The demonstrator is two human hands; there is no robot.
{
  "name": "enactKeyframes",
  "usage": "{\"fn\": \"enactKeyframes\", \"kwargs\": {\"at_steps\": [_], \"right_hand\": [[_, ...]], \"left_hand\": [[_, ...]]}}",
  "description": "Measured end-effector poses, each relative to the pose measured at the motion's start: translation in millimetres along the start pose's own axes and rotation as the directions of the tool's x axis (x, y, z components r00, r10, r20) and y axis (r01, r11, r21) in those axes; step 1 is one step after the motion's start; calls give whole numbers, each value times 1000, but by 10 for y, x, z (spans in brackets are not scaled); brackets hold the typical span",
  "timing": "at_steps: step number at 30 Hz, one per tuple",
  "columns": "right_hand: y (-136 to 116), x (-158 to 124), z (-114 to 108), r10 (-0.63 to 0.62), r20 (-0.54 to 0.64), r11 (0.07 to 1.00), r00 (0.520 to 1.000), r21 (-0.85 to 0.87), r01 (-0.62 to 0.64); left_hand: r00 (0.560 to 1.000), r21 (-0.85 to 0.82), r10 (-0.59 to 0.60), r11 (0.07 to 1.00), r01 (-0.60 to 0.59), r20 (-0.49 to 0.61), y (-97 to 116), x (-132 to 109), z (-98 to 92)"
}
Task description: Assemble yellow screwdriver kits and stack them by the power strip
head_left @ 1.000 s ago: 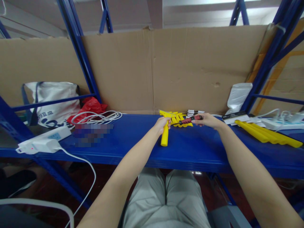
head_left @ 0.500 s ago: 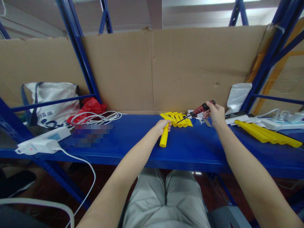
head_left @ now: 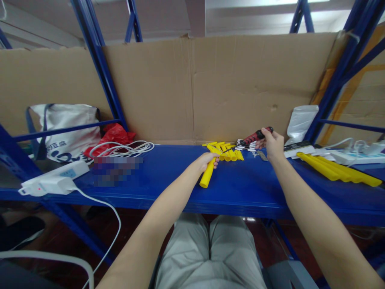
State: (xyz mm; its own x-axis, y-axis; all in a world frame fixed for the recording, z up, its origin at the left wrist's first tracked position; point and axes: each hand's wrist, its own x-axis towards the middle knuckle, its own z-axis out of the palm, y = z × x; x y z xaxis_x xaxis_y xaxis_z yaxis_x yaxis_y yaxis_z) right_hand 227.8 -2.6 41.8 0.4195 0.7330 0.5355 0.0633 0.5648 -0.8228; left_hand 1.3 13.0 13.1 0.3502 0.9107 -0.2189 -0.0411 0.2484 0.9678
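Note:
My left hand [head_left: 208,161] is closed around a yellow tube [head_left: 207,176], whose wider end points down toward the front edge of the blue shelf [head_left: 168,172]. My right hand [head_left: 272,143] grips the red and black handle of a screwdriver [head_left: 252,138]. The screwdriver's thin shaft slants down to the left, and its tip is close to the upper end of the held tube; I cannot tell whether they touch. Just behind lie several short yellow tubes [head_left: 231,155] in a row. Below my right hand lies a small flat greyish piece [head_left: 262,155].
Longer yellow tubes [head_left: 339,170] lie at the right, in front of a white power strip [head_left: 357,156]. At the left are a white cable coil [head_left: 129,149], a red plastic bag [head_left: 116,134], a cloth bag [head_left: 69,130] and a white power adapter [head_left: 57,180]. Cardboard [head_left: 234,88] stands behind.
The tube in my left hand has tilted, its lower end swinging slightly left and its upper end right. My right hand and the screwdriver have hardly moved.

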Motion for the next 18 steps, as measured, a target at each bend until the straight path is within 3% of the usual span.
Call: {"fn": "enactKeyframes", "kwargs": {"at_steps": [18], "right_hand": [[24, 16, 15, -61, 6, 998, 998, 4, 61]], "left_hand": [[1000, -25, -18, 1000, 19, 15, 28, -56, 16]]}}
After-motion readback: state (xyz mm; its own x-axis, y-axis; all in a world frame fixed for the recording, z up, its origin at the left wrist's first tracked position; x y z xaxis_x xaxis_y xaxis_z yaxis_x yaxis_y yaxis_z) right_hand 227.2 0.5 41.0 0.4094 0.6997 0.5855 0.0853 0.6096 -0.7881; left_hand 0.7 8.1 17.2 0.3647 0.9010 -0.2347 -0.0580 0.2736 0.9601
